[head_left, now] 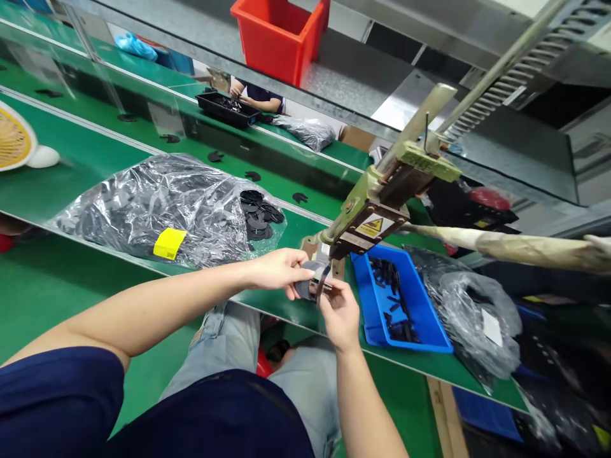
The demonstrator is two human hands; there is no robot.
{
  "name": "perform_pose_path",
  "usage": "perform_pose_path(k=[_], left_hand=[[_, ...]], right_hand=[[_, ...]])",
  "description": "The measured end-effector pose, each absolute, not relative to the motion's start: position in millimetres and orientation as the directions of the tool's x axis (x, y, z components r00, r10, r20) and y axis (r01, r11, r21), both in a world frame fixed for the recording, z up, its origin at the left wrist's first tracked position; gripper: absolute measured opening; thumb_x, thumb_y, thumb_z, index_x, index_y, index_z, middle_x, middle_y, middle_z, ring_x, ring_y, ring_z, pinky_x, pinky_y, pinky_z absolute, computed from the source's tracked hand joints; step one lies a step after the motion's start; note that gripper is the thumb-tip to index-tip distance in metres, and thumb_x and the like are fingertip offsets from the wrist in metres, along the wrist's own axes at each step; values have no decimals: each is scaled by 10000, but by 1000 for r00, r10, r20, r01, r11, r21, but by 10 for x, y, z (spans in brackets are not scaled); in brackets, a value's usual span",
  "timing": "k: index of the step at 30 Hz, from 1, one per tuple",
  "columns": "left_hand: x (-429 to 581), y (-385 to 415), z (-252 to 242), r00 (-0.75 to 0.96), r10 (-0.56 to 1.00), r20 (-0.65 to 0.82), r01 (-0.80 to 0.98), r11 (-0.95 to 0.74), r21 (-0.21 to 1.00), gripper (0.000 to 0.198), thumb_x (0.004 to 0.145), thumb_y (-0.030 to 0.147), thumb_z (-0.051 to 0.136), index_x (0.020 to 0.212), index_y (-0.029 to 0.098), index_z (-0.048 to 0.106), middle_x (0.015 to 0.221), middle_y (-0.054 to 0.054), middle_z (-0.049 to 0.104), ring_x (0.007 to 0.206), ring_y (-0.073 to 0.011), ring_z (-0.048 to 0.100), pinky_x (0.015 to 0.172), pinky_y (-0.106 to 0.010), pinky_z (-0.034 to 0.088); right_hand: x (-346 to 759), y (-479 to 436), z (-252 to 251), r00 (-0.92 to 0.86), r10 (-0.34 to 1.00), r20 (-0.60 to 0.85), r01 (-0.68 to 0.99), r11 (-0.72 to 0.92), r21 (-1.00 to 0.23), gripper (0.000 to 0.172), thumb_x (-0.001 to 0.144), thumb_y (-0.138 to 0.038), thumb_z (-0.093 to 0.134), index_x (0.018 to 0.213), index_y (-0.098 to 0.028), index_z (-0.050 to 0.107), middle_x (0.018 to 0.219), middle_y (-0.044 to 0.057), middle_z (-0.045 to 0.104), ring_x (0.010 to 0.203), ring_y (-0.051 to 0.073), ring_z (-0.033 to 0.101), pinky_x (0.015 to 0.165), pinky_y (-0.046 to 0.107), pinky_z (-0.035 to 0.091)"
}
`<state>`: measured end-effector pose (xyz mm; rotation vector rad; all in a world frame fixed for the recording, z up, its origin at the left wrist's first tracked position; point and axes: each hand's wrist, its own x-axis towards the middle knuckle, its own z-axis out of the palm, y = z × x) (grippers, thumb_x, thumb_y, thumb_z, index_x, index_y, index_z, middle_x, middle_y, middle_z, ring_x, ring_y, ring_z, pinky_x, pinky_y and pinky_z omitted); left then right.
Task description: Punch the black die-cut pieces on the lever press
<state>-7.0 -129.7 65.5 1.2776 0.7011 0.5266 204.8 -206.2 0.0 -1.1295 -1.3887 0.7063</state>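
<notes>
Curved dark grey part (303, 289), thin dark strip (321, 286)

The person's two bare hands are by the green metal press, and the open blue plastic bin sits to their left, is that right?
Not quite: the head view shows the open blue plastic bin to the person's right. The bare left hand and bare right hand are indeed by the green metal press.

Transparent, bulging plastic bag (138, 197): thin film, glossy, creased. Rectangular yellow label (170, 243): paper-like, matt. Green-painted metal lever press (357, 202): finish worn. Long pale lever (506, 245): rough, wrapped surface. Rectangular blue plastic bin (431, 310): smooth. Flat green worktop (81, 149): smooth, slight sheen. Dark-grey curved piece (302, 289): matt.
</notes>
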Motion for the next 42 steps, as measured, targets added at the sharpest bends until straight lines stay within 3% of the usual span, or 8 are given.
perform_pose_path(k=[10, 18, 24, 29, 33, 37, 39, 42], left_hand=[[-44, -1487, 631, 764, 600, -235, 73, 281, 957, 550, 793, 660, 810, 922, 177, 580, 660, -7, 704, 513, -142, 691, 461, -199, 524], [40, -1516, 754, 753, 607, -254, 201, 155, 967, 472, 827, 586, 798, 886, 186, 553, 630, 13, 676, 476, -127, 639, 431, -193, 470], [56, -1453, 923, 830, 481, -282, 213, 193, 958, 496, 812, 597, 811, 896, 189, 543, 721, 11, 677, 488, -115, 643, 430, -189, 438], [37, -1448, 869, 804, 537, -256, 226, 121, 967, 478, 844, 602, 774, 878, 199, 520, 690, 38, 624, 464, -102, 595, 468, -220, 451], [23, -1538, 873, 678, 730, -79, 241, -119, 963, 372, 923, 543, 685, 935, 197, 548, 797, 7, 637, 615, -127, 607, 573, -257, 468], [43, -1661, 896, 588, 752, 297, 352, -569, 743, 313, 924, 476, 698, 857, 196, 574, 865, -13, 601, 795, -162, 558, 714, -295, 439], [63, -1676, 848, 649, 696, 307, 365, -639, 677, 346, 954, 439, 657, 743, 196, 529, 773, 0, 547, 783, -167, 523, 715, -298, 403], [78, -1637, 725, 654, 732, 194, 381, -540, 751, 418, 972, 451, 629, 675, 196, 480, 720, 15, 502, 718, -148, 492, 660, -279, 367]], right_hand=[[1832, -2219, -118, 131, 916, 379, 186, 352, -917, 139, 897, -331, 727, 890, -204, 672, 909, 29, 702, 829, 158, 651, 779, 313, 542], [1884, -2376, -68, 139, 877, 461, 304, 405, -862, 50, 919, -270, 680, 907, -221, 680, 878, 6, 703, 814, 149, 648, 800, 306, 533], [1885, -2429, -81, 156, 827, 540, 369, 458, -809, 19, 951, -244, 628, 955, -226, 633, 876, 9, 690, 789, 145, 654, 745, 296, 549], [1998, -2429, -56, 55, 787, 615, 449, 530, -719, 170, 951, -234, 620, 1114, -231, 669, 1072, 76, 742, 1020, 206, 712, 915, 381, 584], [2108, -2420, 0, -46, 767, 640, 517, 567, -642, 178, 950, -213, 612, 1110, -232, 688, 1069, 90, 754, 1020, 217, 717, 918, 398, 581], [2123, -2405, 21, -75, 761, 644, 571, 562, -598, 123, 955, -203, 601, 1052, -220, 674, 956, 75, 731, 903, 196, 696, 822, 364, 571], [2119, -2405, 32, -101, 764, 637, 579, 566, -587, 104, 948, -197, 610, 1026, -220, 674, 920, 64, 723, 866, 189, 687, 795, 351, 565], [2132, -2422, 50, -132, 774, 620, 569, 571, -592, 110, 933, -182, 634, 1021, -223, 685, 935, 62, 737, 873, 184, 695, 806, 346, 565]])
